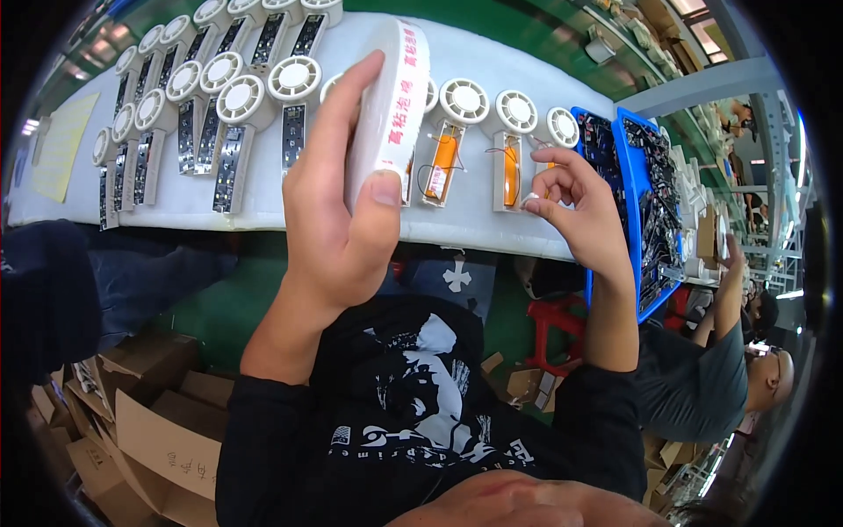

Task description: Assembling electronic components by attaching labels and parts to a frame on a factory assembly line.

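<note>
My left hand (338, 228) is wrapped round a large roll of white tape (393, 105) with red print, held up over the table's front edge. The thumb lies on the near rim, and the fingers run along the left side. My right hand (580, 211) is closed in a pinch on a small white piece (530, 199), whose kind I cannot make out. It is beside a white round-headed unit (515, 112) whose handle holds an orange battery (510, 171) and thin wires. Another such unit (464, 101) lies to its left. The tape roll partly hides others behind it.
Several more units with dark circuit-board strips (233, 167) line the white table (255, 220). A blue tray (654, 299) of dark parts stands at the right, near a co-worker (702, 378). Cardboard boxes (158, 439) and a red stool (555, 329) are below the table.
</note>
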The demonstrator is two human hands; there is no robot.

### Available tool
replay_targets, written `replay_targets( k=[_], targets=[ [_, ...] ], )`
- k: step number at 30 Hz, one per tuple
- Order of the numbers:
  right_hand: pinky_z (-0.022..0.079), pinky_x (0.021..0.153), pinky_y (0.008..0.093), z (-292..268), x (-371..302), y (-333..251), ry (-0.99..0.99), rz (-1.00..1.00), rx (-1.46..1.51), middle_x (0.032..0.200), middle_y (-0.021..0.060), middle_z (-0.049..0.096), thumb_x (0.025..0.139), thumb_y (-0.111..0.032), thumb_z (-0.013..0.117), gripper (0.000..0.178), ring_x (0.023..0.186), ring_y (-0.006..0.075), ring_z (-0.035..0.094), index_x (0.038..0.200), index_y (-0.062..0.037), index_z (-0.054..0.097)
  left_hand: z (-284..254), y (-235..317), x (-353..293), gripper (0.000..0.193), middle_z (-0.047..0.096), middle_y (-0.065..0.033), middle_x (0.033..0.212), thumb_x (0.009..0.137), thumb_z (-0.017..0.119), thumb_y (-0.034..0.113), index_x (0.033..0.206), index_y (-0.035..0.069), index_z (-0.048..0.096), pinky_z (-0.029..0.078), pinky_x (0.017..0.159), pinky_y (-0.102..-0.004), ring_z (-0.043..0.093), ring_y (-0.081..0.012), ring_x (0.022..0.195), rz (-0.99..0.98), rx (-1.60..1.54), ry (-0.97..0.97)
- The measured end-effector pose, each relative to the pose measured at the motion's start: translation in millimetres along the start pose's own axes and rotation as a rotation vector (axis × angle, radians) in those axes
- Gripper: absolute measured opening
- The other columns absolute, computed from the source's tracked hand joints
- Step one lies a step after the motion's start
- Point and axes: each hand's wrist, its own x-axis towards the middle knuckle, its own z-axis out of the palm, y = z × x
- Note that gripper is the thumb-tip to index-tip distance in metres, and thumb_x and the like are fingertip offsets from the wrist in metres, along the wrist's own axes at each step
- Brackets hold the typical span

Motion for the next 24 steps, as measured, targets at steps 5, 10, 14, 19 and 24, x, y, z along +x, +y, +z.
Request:
replay_targets(
  k=[5,10,14,19,24],
  targets=[
    [0.04,0.071,0.0195,-2.2,-0.2,7.3,-0.007,0.047,-0.102,0.085,-0.0015,0.06,0.082,0.008,0.073,0.047,0.076,0.004,0.048,0.125,0.0003,0.057,4.4,-2.0,-1.3,0.076,0.058,-0.0098,0.101,0.093,0.042,0.044,0.147,-0.01,0.039,0.042,0.074,-0.0262,0.05,-0.0123,0.085,0.019,0.013,-0.018],
    [0.042,0.07,0.0215,8.4,13.9,28.6,0.05,0.014,-0.177,0.085,-0.0007,0.062,0.081,0.005,0.075,0.035,0.075,0.0064,0.051,0.114,-0.0009,0.062,6.3,-1.5,-0.2,0.076,0.059,-0.0107,0.102,0.092,0.042,0.043,0.147,-0.01,0.039,0.043,0.075,-0.0268,0.051,-0.0128,0.086,0.047,0.024,-0.021],
    [0.044,0.068,0.0234,15.8,10.7,33.2,0.162,-0.233,-0.475,0.093,0.0031,0.065,0.08,0.001,0.078,0.025,0.083,0.014,0.055,0.102,-0.0042,0.066,7.7,-2.1,-0.9,0.076,0.059,-0.0112,0.102,0.092,0.041,0.043,0.147,-0.01,0.039,0.043,0.076,-0.027,0.051,-0.0129,0.086,0.031,0.033,0.001],
    [0.048,0.066,0.0275,13.8,12.2,35.6,0.423,-0.551,-0.863,0.11,0.0076,0.064,0.077,-0.005,0.081,0.018,0.1,0.0253,0.055,0.093,-0.0079,0.071,8.7,-2.2,-1.1,0.076,0.059,-0.0113,0.103,0.092,0.041,0.042,0.147,-0.01,0.039,0.043,0.077,-0.0274,0.051,-0.013,0.087,0.04,0.06,-0.022],
    [0.05,0.075,0.0319,11.7,-0.1,45.7,0.239,-0.426,-0.766,0.116,0.0074,0.062,0.076,-0.007,0.082,0.019,0.104,0.0263,0.054,0.094,-0.0085,0.075,7.5,2.8,-1.9,0.076,0.06,-0.0144,0.115,0.09,0.044,0.039,0.148,-0.011,0.038,0.045,0.085,-0.0294,0.055,-0.0167,0.098,0.024,0.059,-0.111]
  ],
)
